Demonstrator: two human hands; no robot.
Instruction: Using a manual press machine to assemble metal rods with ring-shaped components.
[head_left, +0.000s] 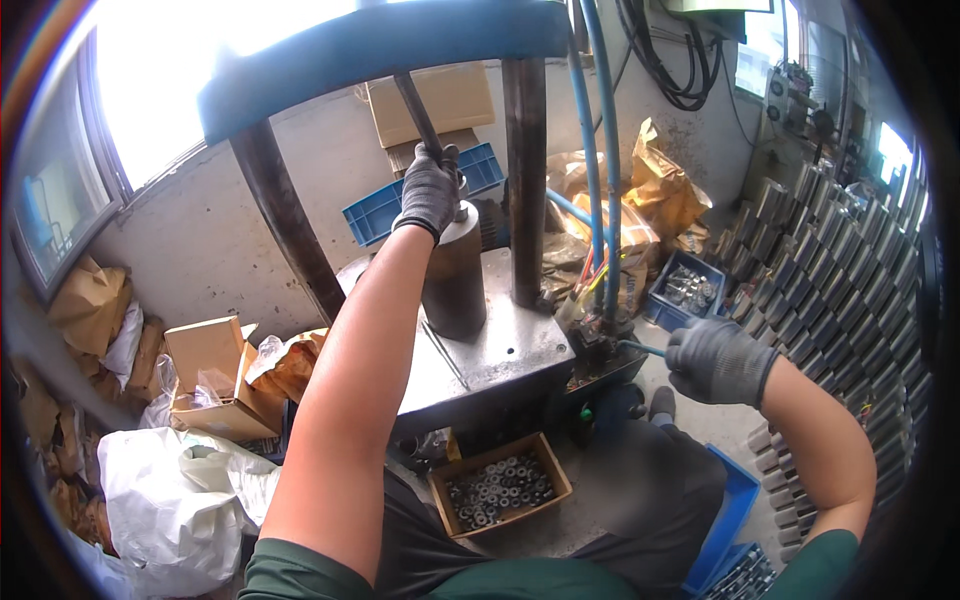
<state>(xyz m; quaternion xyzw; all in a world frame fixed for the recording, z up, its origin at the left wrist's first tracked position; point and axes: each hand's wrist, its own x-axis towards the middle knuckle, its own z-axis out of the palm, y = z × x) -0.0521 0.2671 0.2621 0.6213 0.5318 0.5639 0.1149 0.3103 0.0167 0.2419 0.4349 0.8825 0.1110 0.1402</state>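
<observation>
My left hand (428,192), in a dark grey work glove, is closed around the lower end of a dark metal rod (416,112) that comes down from the blue crossbeam (390,50) of a press. Just below and beside it stands a thick dark metal cylinder (455,285) on the steel press bed (500,350), with a small shiny piece on its top. On the right my right hand (718,362), gloved too, is wrapped round the end of a thin blue lever (645,348). That lever runs to a valve block (600,345) under two blue pipes.
Dark posts (525,180) flank the bed. A wooden box of ring-shaped metal parts (500,490) sits below its front edge. Stacked metal cylinders (830,270) fill the right side. A blue crate (685,290) of metal parts, cardboard boxes (215,370) and a white sack (170,490) stand around.
</observation>
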